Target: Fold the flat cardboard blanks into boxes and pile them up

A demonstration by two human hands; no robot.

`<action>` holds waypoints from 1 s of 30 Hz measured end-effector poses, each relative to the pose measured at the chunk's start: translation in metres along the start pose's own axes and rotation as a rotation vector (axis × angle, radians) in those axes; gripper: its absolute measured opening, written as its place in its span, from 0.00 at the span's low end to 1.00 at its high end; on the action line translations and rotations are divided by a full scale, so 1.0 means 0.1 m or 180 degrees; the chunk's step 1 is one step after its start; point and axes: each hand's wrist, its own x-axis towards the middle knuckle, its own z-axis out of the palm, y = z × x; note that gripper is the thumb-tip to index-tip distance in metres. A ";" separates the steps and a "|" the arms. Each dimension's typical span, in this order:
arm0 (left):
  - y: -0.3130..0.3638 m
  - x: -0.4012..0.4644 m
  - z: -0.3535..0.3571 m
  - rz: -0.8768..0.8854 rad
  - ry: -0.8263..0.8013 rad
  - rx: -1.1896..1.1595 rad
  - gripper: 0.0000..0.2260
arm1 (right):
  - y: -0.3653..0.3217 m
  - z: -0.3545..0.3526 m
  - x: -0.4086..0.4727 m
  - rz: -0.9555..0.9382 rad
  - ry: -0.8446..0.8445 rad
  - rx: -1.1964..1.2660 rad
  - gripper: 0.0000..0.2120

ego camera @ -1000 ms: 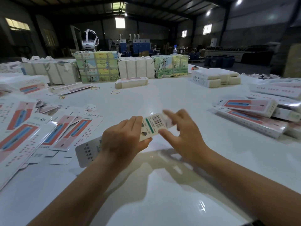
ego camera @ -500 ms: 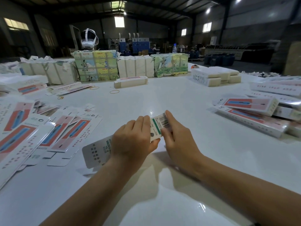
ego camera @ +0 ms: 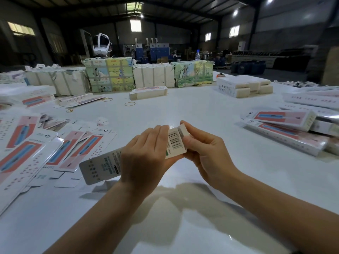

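Here the person holds one long box (ego camera: 139,154) up over the white table (ego camera: 192,114), both hands on it. The left hand (ego camera: 145,153) wraps across the middle of the box, fingers curled over its top face and covering much of it; the grey printed end sticks out past the wrist toward the left. The right hand (ego camera: 207,151) grips the other end, thumb and fingers pinched around the end flap beside the barcode panel. The box is tilted, its right end higher than its left.

To the left lies a loose spread of flat blanks (ego camera: 36,151), pink and blue print facing up, overlapping one another. On the right sits a pile of folded boxes (ego camera: 286,125), laid lengthwise, one on top of another. Farther back, a single folded box (ego camera: 148,92) lies alone near the middle of the table, with rubber bands (ego camera: 129,103) just in front of it. Behind that runs a row of wrapped bundles (ego camera: 110,76), some white, some with green and yellow pictures. A white stack (ego camera: 244,87) stands at the back right. A white headset (ego camera: 101,46) rests on top of the bundles, and a water bottle (ego camera: 197,55) shows beyond them.
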 end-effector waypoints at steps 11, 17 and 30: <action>0.07 0.02 0.03 0.0221 -0.0080 0.0206 0.25 | 0.10 0.02 -0.04 -0.0483 0.0392 -0.0833 0.19; 0.10 0.05 0.03 0.0149 -0.0005 0.0285 0.23 | 0.13 0.05 -0.13 -0.0912 0.0224 -0.2000 0.19; 0.05 0.09 -0.03 -0.0159 -0.0220 0.0117 0.24 | 0.13 0.08 -0.12 -0.0589 -0.0093 -0.1962 0.24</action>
